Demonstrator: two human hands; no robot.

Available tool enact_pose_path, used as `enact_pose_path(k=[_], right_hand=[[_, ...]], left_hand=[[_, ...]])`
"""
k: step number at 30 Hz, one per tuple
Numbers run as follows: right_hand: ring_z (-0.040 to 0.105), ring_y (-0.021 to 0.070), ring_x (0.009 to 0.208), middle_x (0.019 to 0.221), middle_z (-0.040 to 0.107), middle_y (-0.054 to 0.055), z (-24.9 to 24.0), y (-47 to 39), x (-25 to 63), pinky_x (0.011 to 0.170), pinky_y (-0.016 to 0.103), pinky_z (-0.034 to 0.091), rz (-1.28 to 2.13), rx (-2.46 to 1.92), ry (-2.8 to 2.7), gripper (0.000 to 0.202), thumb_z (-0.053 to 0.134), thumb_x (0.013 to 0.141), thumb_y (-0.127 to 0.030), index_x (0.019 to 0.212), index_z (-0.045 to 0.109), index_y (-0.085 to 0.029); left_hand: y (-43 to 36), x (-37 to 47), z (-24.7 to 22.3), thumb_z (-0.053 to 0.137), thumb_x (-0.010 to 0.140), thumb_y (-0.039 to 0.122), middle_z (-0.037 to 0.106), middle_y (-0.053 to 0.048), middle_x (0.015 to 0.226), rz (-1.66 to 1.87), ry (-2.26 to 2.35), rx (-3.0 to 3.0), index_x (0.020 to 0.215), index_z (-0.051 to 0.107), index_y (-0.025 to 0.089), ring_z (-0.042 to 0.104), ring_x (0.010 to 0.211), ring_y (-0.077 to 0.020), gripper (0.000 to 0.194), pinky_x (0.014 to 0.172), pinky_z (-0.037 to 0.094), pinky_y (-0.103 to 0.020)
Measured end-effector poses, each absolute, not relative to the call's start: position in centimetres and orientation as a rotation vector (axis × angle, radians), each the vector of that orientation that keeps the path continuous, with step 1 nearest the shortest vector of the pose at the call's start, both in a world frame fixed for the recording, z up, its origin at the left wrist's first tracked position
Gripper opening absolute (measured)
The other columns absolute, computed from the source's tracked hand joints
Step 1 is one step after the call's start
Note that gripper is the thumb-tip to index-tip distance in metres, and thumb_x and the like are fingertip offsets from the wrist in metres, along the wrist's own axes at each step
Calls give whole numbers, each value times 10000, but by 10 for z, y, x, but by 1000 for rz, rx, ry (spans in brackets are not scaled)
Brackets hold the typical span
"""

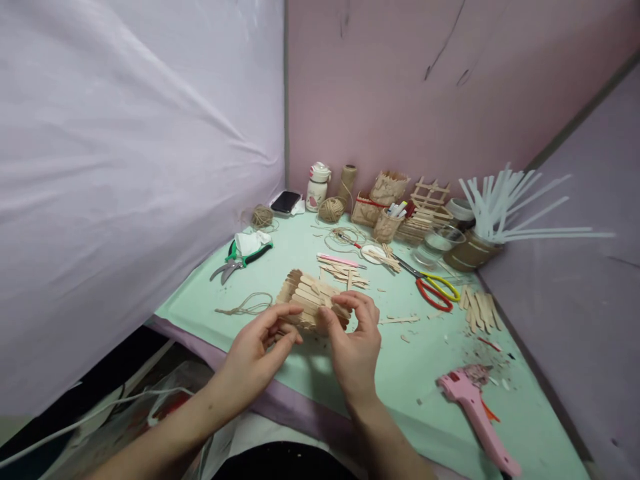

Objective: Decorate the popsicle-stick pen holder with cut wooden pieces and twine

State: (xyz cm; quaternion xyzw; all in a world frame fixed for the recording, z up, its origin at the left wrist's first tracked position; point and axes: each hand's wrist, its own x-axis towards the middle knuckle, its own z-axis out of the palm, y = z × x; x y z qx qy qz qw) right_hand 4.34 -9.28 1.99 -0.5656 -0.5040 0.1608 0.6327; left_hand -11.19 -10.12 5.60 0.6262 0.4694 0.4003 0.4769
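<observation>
- In the head view, we see the table [405, 380] with a craft-stick piece [311, 293] near its front edge, between and just beyond our two hands; its left part is made of darker sticks.
- Our left hand [275, 337] is at the near left of the piece, fingers curled and thumb bent towards them; we cannot tell whether it pinches anything.
- Our right hand [356, 330] is at the right end, thumb and forefinger reaching over the sticks; we cannot tell whether they grip or only touch.
- Left of the piece we have a loop of twine [245, 308], and farther back, green-and-black pruning shears [232, 268] with white tissue [253, 242] over their handles.
- Just behind the piece lie loose sticks [345, 273] and a pink pen [341, 261].
- To the right we see scissors [434, 293] with red and yellow handles, a bundle of flat sticks [480, 310], and nearer us a pink glue gun [473, 407] on its side.
- Along the back we find a phone [286, 202], a bottle [318, 188] and a ball of twine [331, 210]; at the back right, white rods [500, 207] fan out of a brown pot [470, 255].
</observation>
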Motion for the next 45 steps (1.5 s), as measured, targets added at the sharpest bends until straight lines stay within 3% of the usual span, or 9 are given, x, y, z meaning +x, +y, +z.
enact_pose_path(k=[14,35,40,45], right_hand=[[467,247,1166,1159,548,45,22,-95,44,976,410,370,415,-1339,-1192,100,728,773,-288,848,671,-254],[502,260,1114,1125,583,63,20,-98,47,916,413,408,406,-1374,-1243,145,726,774,-320,868,651,-239],[504,256,1100,1118,572,68,17,-98,48,935,437,405,249,-1329,-1317,198,713,799,-292,964,618,-237],[496,279,1083,1163,542,91,10,-101,53,943,485,376,-214,-1230,-1529,291,692,811,-222,1091,626,-259]], left_hand=[[-110,-111,47,555,857,234,674,-43,897,1003,1118,1450,1147,575,192,642,867,-159,293,824,522,-293],[-109,-110,51,575,852,266,672,-53,895,982,1113,1445,1120,596,185,640,852,-172,281,820,527,-310],[-109,-110,50,577,855,263,667,-49,905,985,1113,1421,1137,580,179,634,857,-161,295,828,526,-302],[-110,-110,48,582,853,261,671,-47,912,999,1107,1410,1136,582,183,638,862,-164,294,844,526,-316]])
